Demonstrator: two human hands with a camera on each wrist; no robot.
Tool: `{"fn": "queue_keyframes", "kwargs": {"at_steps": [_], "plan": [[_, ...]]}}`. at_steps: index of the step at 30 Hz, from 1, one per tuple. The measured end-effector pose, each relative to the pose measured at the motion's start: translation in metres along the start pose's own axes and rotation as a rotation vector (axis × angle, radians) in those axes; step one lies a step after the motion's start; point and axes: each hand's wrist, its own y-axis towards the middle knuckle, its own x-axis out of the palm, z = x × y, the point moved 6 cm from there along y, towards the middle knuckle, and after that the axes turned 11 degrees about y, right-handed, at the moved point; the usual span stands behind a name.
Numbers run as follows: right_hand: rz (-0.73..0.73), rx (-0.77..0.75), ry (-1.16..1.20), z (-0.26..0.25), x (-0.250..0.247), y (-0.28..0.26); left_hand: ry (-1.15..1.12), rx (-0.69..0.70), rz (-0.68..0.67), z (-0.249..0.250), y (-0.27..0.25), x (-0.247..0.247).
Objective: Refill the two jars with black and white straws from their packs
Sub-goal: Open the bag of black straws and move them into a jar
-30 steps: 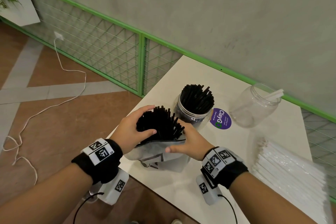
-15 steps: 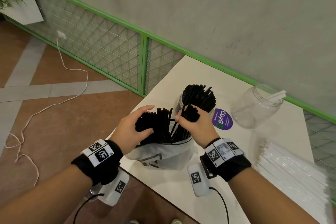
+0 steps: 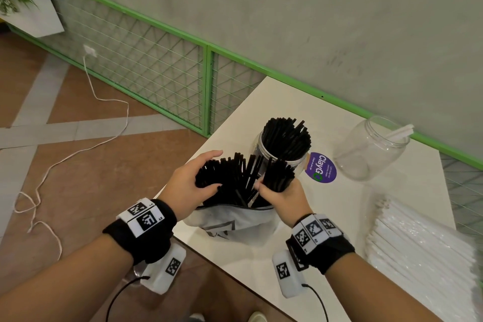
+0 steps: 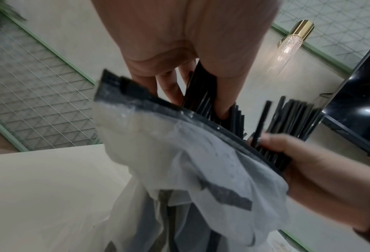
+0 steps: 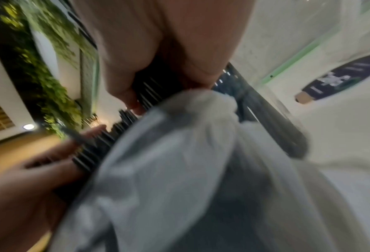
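Observation:
A grey-white pack (image 3: 235,222) stands at the table's near left corner with black straws (image 3: 230,178) fanning out of its mouth. My left hand (image 3: 190,180) grips the left part of that fan; in the left wrist view its fingers (image 4: 169,85) curl round the black straws (image 4: 201,88). My right hand (image 3: 277,191) grips a separate bunch of black straws (image 3: 278,174) lifted partly from the pack. Behind stands a clear jar (image 3: 282,146) packed with black straws. Further right, another clear jar (image 3: 371,149) holds a few white straws (image 3: 400,132).
A wrapped pack of white straws (image 3: 420,251) lies at the table's right side. A purple round sticker (image 3: 321,167) sits between the jars. The white table (image 3: 261,269) ends just in front of the pack. A green mesh fence (image 3: 156,70) and a white cable (image 3: 78,154) lie on the left.
My right hand left the pack's side, closed round a bunch of black straws and is lifting it. The straws have split into two fans. The left hand stays on its bunch.

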Motion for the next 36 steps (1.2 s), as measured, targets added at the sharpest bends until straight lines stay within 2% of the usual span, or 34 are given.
{"fn": "queue_keyframes", "kwargs": {"at_steps": [5,10,14,19,21,27,29,30,34,36], "plan": [[-0.004,-0.132,0.015,-0.076,-0.019,0.001,-0.01,0.005,0.0,0.001,0.002,0.002],[0.153,-0.239,0.24,-0.128,-0.055,0.009,-0.016,0.016,-0.003,0.003,0.004,0.004],[0.295,-0.341,0.329,-0.153,-0.078,0.024,-0.013,0.022,-0.01,0.002,0.004,0.005],[0.365,-0.316,0.252,-0.137,-0.073,0.048,-0.065,0.012,-0.064,0.002,0.002,0.005],[0.351,-0.292,0.218,-0.125,-0.066,0.057,-0.102,0.01,-0.08,0.003,0.002,0.006],[0.265,-0.075,0.254,-0.067,-0.048,0.078,-0.104,0.006,-0.071,0.005,0.001,0.005],[0.275,-0.02,0.186,-0.053,-0.047,0.081,-0.095,-0.002,-0.07,0.005,0.001,0.004],[0.295,-0.035,0.129,-0.052,-0.05,0.08,-0.094,-0.003,-0.07,0.005,0.001,0.004],[0.384,-0.248,0.063,-0.068,-0.069,0.069,-0.081,-0.004,-0.071,0.003,0.002,0.004],[0.404,-0.266,-0.041,-0.066,-0.078,0.063,-0.076,-0.005,-0.069,0.003,0.003,0.003]]}}
